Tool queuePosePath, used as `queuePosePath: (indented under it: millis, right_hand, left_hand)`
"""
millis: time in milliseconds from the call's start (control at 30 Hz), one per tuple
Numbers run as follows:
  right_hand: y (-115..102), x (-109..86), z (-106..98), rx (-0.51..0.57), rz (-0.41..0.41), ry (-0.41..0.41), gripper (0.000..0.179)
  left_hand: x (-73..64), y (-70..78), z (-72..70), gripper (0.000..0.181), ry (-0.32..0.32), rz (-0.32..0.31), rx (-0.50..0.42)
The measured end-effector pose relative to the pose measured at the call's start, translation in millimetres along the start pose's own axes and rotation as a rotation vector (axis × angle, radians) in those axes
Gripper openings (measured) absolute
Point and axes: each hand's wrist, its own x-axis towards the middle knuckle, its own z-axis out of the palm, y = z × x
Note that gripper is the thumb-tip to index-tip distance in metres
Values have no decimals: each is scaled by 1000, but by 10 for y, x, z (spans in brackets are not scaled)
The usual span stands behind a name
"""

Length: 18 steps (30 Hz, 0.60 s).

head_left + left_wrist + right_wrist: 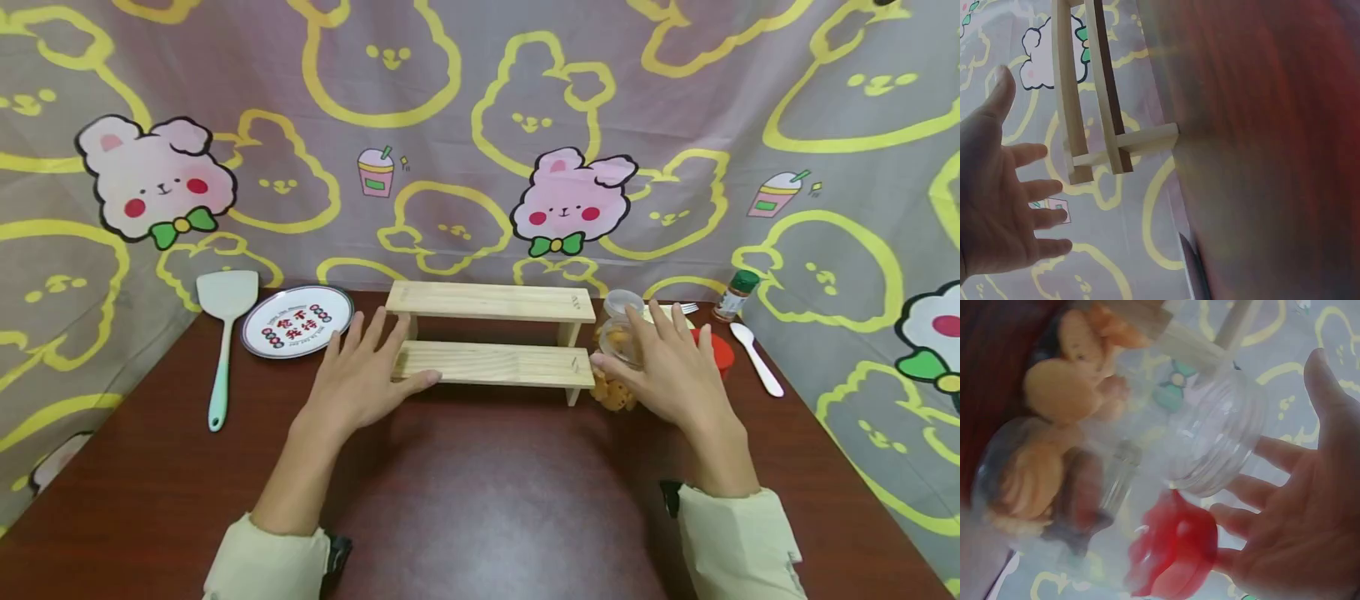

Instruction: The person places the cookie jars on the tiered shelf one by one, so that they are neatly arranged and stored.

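A two-tier wooden rack [487, 365] stands mid-table near the back. My left hand [358, 375] hovers at its left end, fingers spread and holding nothing. In the left wrist view its fingers are extended, apart from the rack. My right hand [675, 367] spreads over clear containers [621, 340] at the rack's right end, its fingers straight. The right wrist view is blurred: a clear round container [1216, 437] and a red item [1179, 550] lie close to the fingertips. Whether they touch cannot be told. Cookies [1060, 390] show in the containers.
A spatula [225, 333] and a white plate [297, 323] with red characters lie at the left. At the right are a green-capped spice bottle [735, 296], a white spoon [756, 358] and a fork [688, 308]. A patterned cloth [450, 150] hangs behind the table.
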Motion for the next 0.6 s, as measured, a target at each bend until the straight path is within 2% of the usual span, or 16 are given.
queuePosePath:
  millis: [200, 367, 500, 600]
  right_hand:
    - [124, -16, -3, 13, -22, 72, 95]
    - [314, -26, -73, 31, -20, 86, 95]
    - [456, -39, -117, 105, -8, 85, 91]
    - [544, -52, -134, 173, -6, 113, 85]
  left_hand:
    - [35, -127, 33, 106, 41, 42, -113]
    - [61, -237, 71, 101, 71, 82, -319]
    - [61, -303, 113, 99, 55, 102, -455]
    - [70, -361, 159, 99, 47, 96, -478]
